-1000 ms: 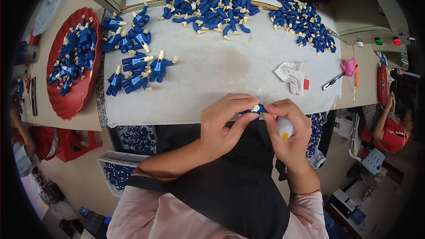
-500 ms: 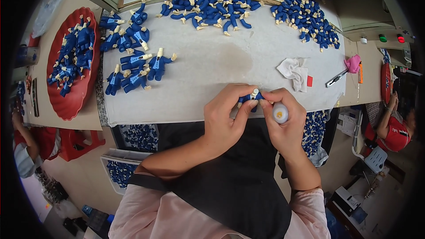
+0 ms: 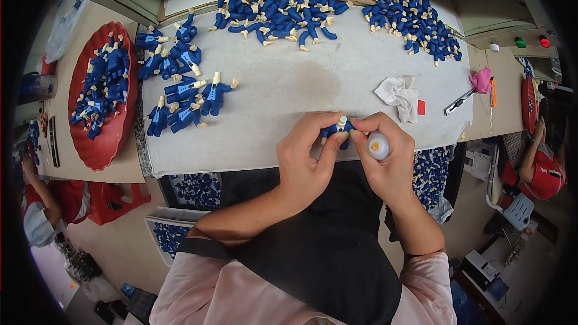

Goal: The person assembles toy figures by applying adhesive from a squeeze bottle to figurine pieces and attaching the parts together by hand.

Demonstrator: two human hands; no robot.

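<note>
A small blue doll body (image 3: 342, 127) with a cream neck is held near the table's front edge. My left hand (image 3: 306, 153) is closed, thumb and forefinger pinching the doll body's left side. From the other side, the thumb and forefinger of my right hand (image 3: 388, 159) press on its shoulder and arm. Tucked in my right hand is a small whitish bottle (image 3: 378, 145), its end toward me with yellowish content showing. My fingers cover much of the doll body. Several finished-looking doll bodies (image 3: 214, 94) with arms lie at the table's left.
Loose blue arms (image 3: 277, 3) are heaped at the back, with another heap (image 3: 412, 21) at back right. A white cloth (image 3: 397, 95), a cutter knife (image 3: 459, 102) and a pink cloth (image 3: 480, 80) lie right. A red tray (image 3: 99, 156) of doll parts stands left. Bins (image 3: 168, 215) sit below; co-workers sit on both sides.
The whole view has shifted slightly. Both hands keep their pinch on the doll body, which looks slightly more upright, with its legs showing a little more below my fingers.
</note>
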